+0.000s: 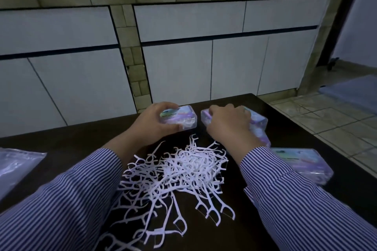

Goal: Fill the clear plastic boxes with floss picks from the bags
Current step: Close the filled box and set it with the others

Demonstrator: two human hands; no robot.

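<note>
My left hand (155, 120) grips a glossy clear box (181, 117); my right hand (228, 123) clutches another box (258, 121) at two o'clock of the spiky white floss picks (173, 171).

Four clear boxes (184, 117) (one half-hidden), one bag (15, 162), many floss picks (173, 171).

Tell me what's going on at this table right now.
A person in a striped shirt is packing floss picks. The left hand grips one clear plastic box, and the right hand holds another box. A loose pile of floss picks lies between the arms on the dark table. A plastic bag lies at far left.
</note>
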